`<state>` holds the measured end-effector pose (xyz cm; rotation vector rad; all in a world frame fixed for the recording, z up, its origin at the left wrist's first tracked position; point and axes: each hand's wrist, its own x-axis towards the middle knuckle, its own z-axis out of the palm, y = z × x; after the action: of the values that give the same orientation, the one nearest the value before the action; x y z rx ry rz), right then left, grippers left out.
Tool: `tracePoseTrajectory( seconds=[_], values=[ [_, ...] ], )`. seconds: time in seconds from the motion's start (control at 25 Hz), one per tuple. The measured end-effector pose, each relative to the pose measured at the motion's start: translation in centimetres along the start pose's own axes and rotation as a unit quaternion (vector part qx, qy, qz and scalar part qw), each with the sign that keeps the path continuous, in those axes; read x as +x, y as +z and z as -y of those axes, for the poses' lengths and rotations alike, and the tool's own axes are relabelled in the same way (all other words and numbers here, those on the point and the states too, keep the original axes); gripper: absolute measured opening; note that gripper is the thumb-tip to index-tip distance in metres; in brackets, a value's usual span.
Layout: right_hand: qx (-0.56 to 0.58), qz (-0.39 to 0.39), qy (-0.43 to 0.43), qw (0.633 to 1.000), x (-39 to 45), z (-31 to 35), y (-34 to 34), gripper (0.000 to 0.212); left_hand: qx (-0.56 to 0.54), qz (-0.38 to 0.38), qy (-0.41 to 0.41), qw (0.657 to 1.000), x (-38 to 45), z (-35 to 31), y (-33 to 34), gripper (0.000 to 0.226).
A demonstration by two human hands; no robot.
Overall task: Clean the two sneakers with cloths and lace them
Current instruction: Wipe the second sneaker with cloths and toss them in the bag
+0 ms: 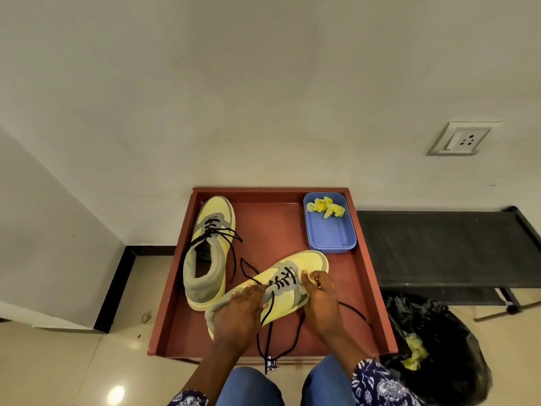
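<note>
Item 1, near sneaker (pixel 288 284): yellow with grey panels, lying tilted across the front half of the red counter (pixel 272 230), toe pointing toward the blue tub (pixel 330 232). I judge it light, with a soft padded collar that gives under the fingers and a stiffer rubber sole. Best held at the heel collar and along the side by the eyelets, as I have it.

Item 2, black lace (pixel 265 338): threaded through the lower eyelets of the near sneaker, both loose ends trailing toward the front edge of the counter. Limp and thin; it needs a fingertip pinch close to the tip to feed it.

Item 3, left hand (pixel 243 309): closed around the heel end of the near sneaker, fingers curled over the collar.

Item 4, right hand (pixel 320 291): fingers folded against the sneaker's side just beside the laces; I cannot tell whether they pinch a lace.

Item 5, second sneaker (pixel 209 250): upright on its sole at the left side of the counter, laces threaded, ends loose.

Item 6, yellow cloth (pixel 326 207): crumpled in the far end of the blue tub, at the counter's far right corner. Soft, weightless.
</note>
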<state>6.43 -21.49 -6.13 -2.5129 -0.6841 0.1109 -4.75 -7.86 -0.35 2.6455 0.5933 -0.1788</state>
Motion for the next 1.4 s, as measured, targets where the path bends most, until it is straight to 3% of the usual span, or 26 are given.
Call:
tracePoseTrajectory(
  seconds=[0.16, 0.24, 0.48, 0.68, 0.8, 1.0, 1.24, 1.4],
  values=[
    [0.051, 0.010, 0.043, 0.998, -0.9, -0.1, -1.4, 0.011, -0.010, 0.004, 0.001, 1.000, -0.2, 0.0, -0.3, 0.043],
    [0.098, 0.023, 0.058, 0.993, -1.2, -0.6, -2.0, 0.023, -0.018, 0.009, 0.013, 1.000, -0.5, 0.1, -0.4, 0.043],
    [0.123, -0.056, 0.155, 0.979, -1.6, -2.6, -4.5, 0.040, -0.043, 0.035, 0.066, 0.996, -1.0, 1.0, -1.2, 0.040],
    [0.080, 0.019, 0.219, 0.972, -1.3, -2.1, -4.0, 0.049, -0.035, 0.038, 0.059, 0.997, -0.7, 1.5, -0.7, 0.038],
    [0.014, 0.067, 0.205, 0.976, 0.4, -1.7, -3.9, 0.054, -0.032, 0.039, 0.062, 0.997, -0.6, 1.5, -0.5, 0.038],
    [-0.096, 0.159, 0.171, 0.968, 4.1, -0.6, -3.7, 0.039, -0.048, 0.037, 0.072, 0.995, -0.7, 1.8, -0.3, 0.039],
    [-0.127, 0.240, 0.076, 0.959, 5.7, 2.0, -2.8, 0.039, -0.038, 0.031, 0.077, 0.996, -0.4, 1.6, -0.3, 0.039],
    [-0.084, 0.288, 0.005, 0.954, 6.0, 2.9, -2.2, 0.042, -0.040, 0.029, 0.072, 0.996, -0.4, 1.7, -0.1, 0.038]
  ],
)
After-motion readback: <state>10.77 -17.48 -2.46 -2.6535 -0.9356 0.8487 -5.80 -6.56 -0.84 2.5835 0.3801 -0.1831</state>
